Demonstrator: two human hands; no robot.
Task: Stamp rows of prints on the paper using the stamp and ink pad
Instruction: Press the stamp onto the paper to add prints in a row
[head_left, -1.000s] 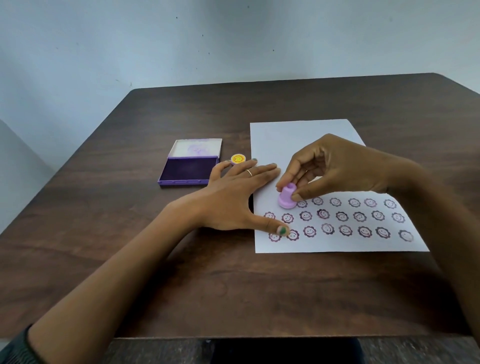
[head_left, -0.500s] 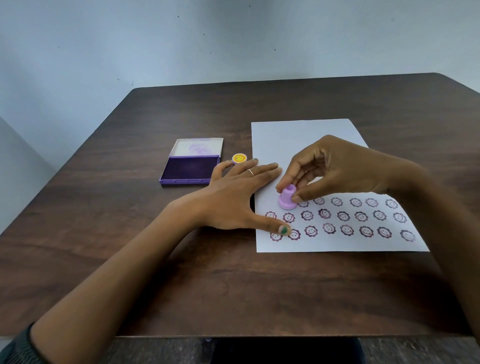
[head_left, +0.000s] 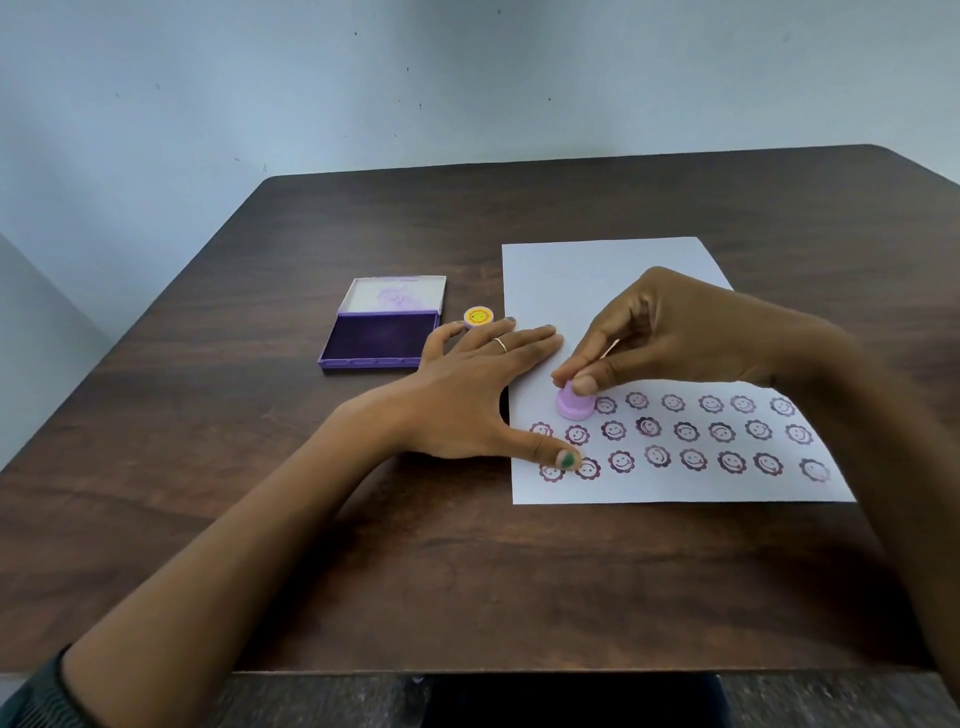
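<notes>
Right hand: the right hand (head_left: 691, 332) pinches the small lilac plastic stamp (head_left: 574, 402) by its top, thumb and fingertips clamped round the knob, and the stamp's base sits on the white paper sheet (head_left: 597, 270).
Stamp spot: it stands in the third row up from the sheet's near edge, toward the left side of the sheet, just beside the last purple smiley-flower print (head_left: 605, 405) in that row.
Left hand: the left hand (head_left: 467, 395) lies flat with fingers spread and straight, thumb on the near-left part of the sheet and fingertips across its left edge, pinning it down and gripping nothing.
Ink pad: the open purple rectangular ink pad (head_left: 382, 340) sits on the dark wooden table (head_left: 260, 519) left of the sheet, and a small round cap with a yellow smiley sticker (head_left: 478, 316) lies between pad and sheet.
Doing it well: press straight down with even weight and no rocking, then lift vertically so the print doesn't smear.
Spacing: I'd match the gap of the neighbouring prints and keep to the row's line.
Watch out: several prints look faint or doubled, so re-inking before the next press looks wise.
Hold-down: the left palm should stay planted until the stamp is clear.
</notes>
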